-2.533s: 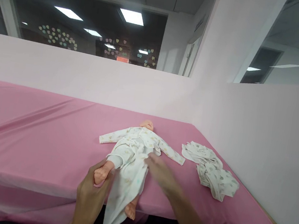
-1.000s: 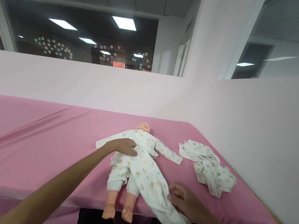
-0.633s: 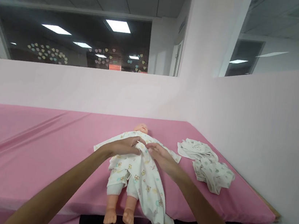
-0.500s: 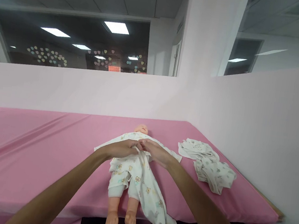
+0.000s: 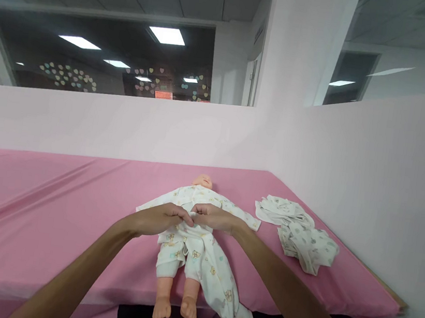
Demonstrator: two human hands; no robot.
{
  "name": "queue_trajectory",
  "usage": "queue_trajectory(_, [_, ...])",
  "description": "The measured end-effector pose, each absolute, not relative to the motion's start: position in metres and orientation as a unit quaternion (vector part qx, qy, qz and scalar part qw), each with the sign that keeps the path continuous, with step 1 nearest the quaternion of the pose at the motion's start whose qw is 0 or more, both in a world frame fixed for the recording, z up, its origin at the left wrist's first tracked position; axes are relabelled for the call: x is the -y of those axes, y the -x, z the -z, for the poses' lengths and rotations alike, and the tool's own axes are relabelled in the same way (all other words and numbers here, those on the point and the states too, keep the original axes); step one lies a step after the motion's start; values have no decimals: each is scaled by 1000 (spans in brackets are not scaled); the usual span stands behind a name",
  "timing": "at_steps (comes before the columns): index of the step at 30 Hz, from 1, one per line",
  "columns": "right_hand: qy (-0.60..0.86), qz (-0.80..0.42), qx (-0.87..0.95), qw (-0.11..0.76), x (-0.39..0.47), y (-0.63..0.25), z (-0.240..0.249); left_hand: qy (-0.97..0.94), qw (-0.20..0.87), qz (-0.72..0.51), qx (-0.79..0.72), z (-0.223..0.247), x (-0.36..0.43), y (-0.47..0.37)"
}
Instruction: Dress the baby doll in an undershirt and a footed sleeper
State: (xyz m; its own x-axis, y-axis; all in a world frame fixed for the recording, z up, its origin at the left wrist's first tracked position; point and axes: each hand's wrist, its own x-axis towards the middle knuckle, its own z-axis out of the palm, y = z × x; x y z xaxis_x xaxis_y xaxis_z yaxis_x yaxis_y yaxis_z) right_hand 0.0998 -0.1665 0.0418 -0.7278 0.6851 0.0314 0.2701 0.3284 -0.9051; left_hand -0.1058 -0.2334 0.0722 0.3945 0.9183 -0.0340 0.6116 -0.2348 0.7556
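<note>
A baby doll (image 5: 204, 181) lies on its back on a pink-covered bed, its bare feet toward me at the front edge. It wears a white garment (image 5: 178, 195) printed with small bears, the sleeves spread to both sides. One leg of the garment (image 5: 225, 286) hangs loose over the edge, right of the doll's legs. Over the doll's belly, my left hand (image 5: 163, 219) and my right hand (image 5: 214, 217) meet, fingers pinched on the garment's front. What exactly lies between the fingertips is hidden.
Two crumpled white printed cloths (image 5: 299, 228) lie to the right on the pink sheet (image 5: 51, 221). A white wall (image 5: 382, 176) rises along the right side, another at the back, both with windows (image 5: 104, 56). The bed's front edge is close to me.
My hands have come slightly lower on the doll's front. The right hand's fingers, stretched out before, are now curled in a pinch, and the left fingers have closed too.
</note>
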Motion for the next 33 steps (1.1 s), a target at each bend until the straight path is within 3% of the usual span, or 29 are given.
queue_trajectory(5, [297, -470, 791, 253, 165, -96, -35, -731, 335, -242, -543, -65, 228, 107])
queue_trajectory(12, [369, -277, 808, 366, 167, -93, -20, -695, 309, -295, -579, -50, 215, 102])
queue_trajectory(17, [334, -349, 772, 414, 161, -92, -24, -713, 353, -340, -501, -50, 215, 94])
queue_trajectory(21, [272, -517, 744, 323, 158, -96, -38, -726, 398, -341, -446, -54, 219, 93])
queue_trajectory(24, [227, -559, 757, 250, 157, -100, -44, -750, 384, -328, -428, -56, 222, 95])
queue_trajectory(29, [226, -496, 822, 165, 152, -105, -46, -775, 357, -287, -435, -58, 225, 105])
queue_trajectory(33, [239, -381, 877, 170, 158, -100, -50, -744, 433, -200, -468, -58, 210, 114])
